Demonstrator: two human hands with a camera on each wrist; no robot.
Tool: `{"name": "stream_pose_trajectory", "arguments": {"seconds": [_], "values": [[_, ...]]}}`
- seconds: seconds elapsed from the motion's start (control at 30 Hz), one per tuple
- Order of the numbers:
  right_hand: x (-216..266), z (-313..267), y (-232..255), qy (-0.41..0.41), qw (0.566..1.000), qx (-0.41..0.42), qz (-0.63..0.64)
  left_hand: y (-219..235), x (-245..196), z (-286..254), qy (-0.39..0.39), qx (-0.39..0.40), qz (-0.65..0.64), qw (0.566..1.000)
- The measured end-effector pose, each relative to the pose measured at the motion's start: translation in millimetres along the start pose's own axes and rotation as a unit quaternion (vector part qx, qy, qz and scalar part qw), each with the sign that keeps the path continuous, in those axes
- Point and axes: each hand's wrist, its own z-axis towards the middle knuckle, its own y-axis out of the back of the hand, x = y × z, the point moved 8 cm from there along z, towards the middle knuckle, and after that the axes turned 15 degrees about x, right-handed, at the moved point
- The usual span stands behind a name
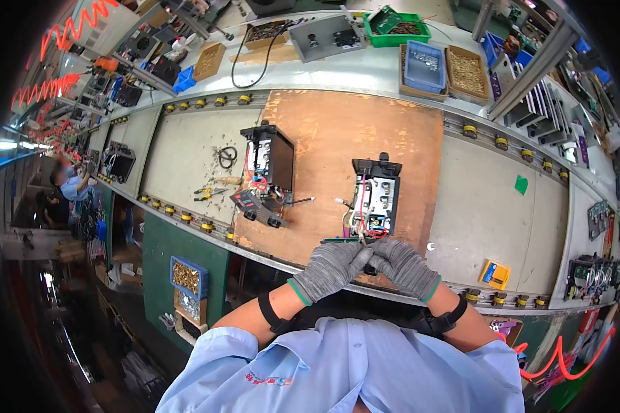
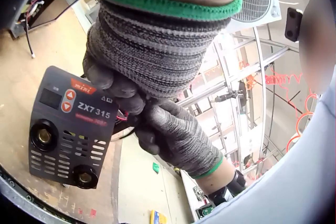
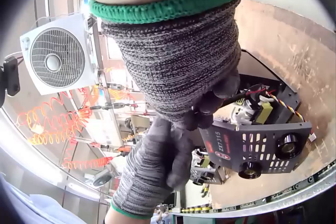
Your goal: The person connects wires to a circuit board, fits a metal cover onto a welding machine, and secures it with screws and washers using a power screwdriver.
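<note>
Both hands wear grey knit gloves with green cuffs and meet at the near end of an open welding machine (image 1: 377, 193). Its dark front panel (image 2: 71, 129), marked ZX7 315, leans out from the body with two round sockets and slotted vents. My left hand (image 1: 332, 267) has its fingers curled just behind the panel, pinching thin wires (image 2: 122, 116). From the other side my right hand (image 1: 406, 267) pinches at the same wires, its fingertips against the left ones. Gloves hide the exact spot they hold.
A second open machine (image 1: 272, 162) stands to the left on the wooden board (image 1: 317, 117), its panel tilted out. Pliers (image 1: 207, 194) and a black cable loop (image 1: 226, 157) lie further left. A yellow packet (image 1: 494, 274) is at right. Parts bins (image 1: 424, 65) line the back shelf.
</note>
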Motion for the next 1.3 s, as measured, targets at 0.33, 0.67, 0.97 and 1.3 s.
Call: {"name": "stream_pose_trajectory", "arguments": {"seconds": [0.33, 0.67, 0.97, 1.3], "values": [[-14.6, 11.0, 9.7, -0.118, 0.964, -0.051, 0.231, -127.6, 115.3, -45.2, 0.346, 0.097, -0.813, 0.459], [2.4, 11.2, 7.5, -0.073, 0.979, -0.042, 0.188, -102.8, 102.9, -16.8, 0.193, -0.006, -0.783, 0.592], [44.2, 81.2, -11.4, 0.056, 0.916, 0.082, -0.389, -106.1, 127.3, -26.4, 0.069, -0.045, -0.732, 0.676], [26.8, 111.8, -64.2, 0.089, 0.823, 0.262, -0.497, -113.0, 132.5, -34.1, 0.046, -0.061, -0.701, 0.709]]}}
